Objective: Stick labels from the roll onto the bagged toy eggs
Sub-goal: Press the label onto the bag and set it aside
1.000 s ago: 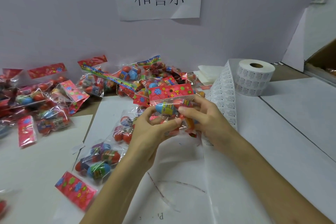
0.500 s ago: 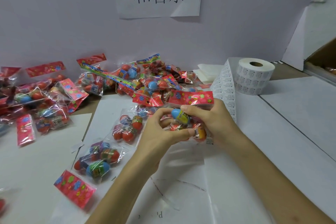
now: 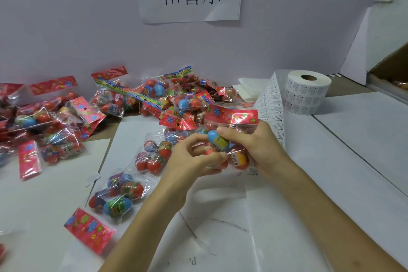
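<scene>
Both hands hold one clear bag of toy eggs with a red flowered header, above the middle of the table. My right hand grips it from the right, thumb on a blue and yellow egg. My left hand pinches the bag's lower left side with curled fingers. The label roll stands at the back right. Its strip of labels trails forward behind my right hand.
A heap of bagged eggs lies against the back wall, with more bags at the left. Two bags lie just left of my left forearm. White paper sheets cover the table. A cardboard box edge shows at far right.
The held bag has shifted to the right and turned, so its header now sits over my right hand. Both hands stay on it.
</scene>
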A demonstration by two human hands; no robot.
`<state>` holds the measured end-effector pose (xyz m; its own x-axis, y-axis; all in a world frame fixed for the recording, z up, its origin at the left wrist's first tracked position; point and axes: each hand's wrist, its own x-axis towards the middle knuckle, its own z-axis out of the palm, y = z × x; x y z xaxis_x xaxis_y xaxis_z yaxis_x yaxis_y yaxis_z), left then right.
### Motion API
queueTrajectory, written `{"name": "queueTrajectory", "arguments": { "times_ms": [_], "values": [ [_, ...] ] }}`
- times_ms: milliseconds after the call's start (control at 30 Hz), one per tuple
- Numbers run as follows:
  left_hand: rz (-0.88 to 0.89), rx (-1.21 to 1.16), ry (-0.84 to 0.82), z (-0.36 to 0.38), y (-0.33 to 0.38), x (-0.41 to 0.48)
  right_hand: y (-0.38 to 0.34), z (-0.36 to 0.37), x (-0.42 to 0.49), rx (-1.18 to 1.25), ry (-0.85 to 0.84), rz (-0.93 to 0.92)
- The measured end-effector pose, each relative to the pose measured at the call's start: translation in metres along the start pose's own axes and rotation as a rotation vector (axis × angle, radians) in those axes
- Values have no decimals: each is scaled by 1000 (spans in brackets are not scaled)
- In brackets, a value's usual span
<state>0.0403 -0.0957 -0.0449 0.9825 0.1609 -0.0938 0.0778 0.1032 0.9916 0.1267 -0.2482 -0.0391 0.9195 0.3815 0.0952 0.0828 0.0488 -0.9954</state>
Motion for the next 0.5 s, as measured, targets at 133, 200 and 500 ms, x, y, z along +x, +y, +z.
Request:
{"name": "queueTrajectory", "arguments": {
  "times_ms": [133,200,500],
  "values": [
    [-33,-93,-3,0,0,-1,-1,-3,0,45,40,3],
    [-35,-122,30,0,-1,0,-2,-4,1,77,50,19],
    [175,131,237,1,-5,3,-1,-2,2,115,61,33]
  ]
}}
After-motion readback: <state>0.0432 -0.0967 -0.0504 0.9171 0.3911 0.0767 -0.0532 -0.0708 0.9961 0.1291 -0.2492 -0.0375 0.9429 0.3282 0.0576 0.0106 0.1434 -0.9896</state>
